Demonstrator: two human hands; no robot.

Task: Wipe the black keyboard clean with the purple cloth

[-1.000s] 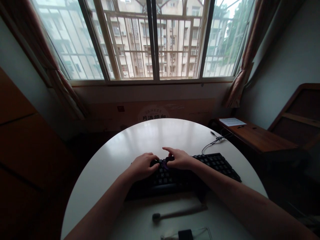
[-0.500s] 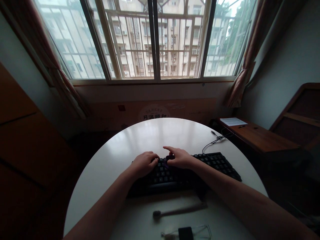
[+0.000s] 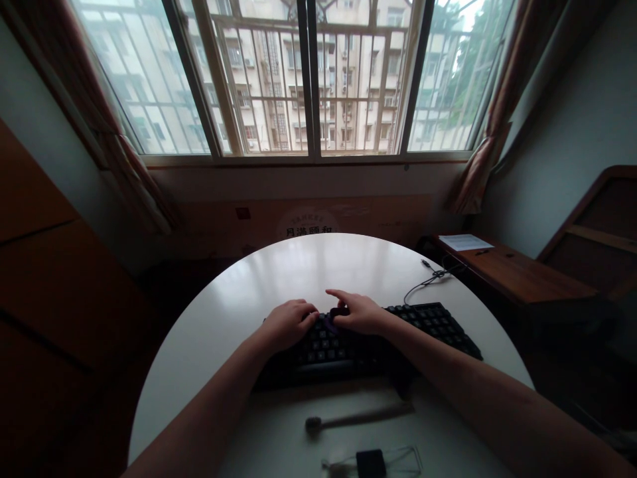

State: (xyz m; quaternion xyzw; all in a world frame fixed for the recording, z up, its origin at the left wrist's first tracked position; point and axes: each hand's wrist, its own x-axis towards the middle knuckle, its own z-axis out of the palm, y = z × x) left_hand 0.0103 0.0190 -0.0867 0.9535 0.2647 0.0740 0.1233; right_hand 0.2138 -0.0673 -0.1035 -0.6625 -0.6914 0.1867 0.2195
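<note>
A black keyboard [image 3: 323, 355] lies on the round white table [image 3: 239, 285]. My left hand [image 3: 287, 325] is curled over its upper left part, fingers at the back edge and thumb on the keys, seemingly gripping it. Just to the right, my right hand [image 3: 361, 315] is closed around a small dark purple piece [image 3: 332, 321] above the upper keys, its index finger pointing out to the left. The exact kind of that piece is too dark to tell. My right forearm covers part of the keyboard.
Nearer to me lie a brush like a toothbrush [image 3: 358, 417] and a black block with wire loops [image 3: 371, 463]. A black cable [image 3: 425, 282] coils behind the keyboard. To the right stands a brown wooden bench [image 3: 522, 265] bearing paper sheets [image 3: 465, 242]. A barred window is ahead.
Both hands stay at the same place on the keyboard, with hardly any movement. The whole view has shifted very slightly.
</note>
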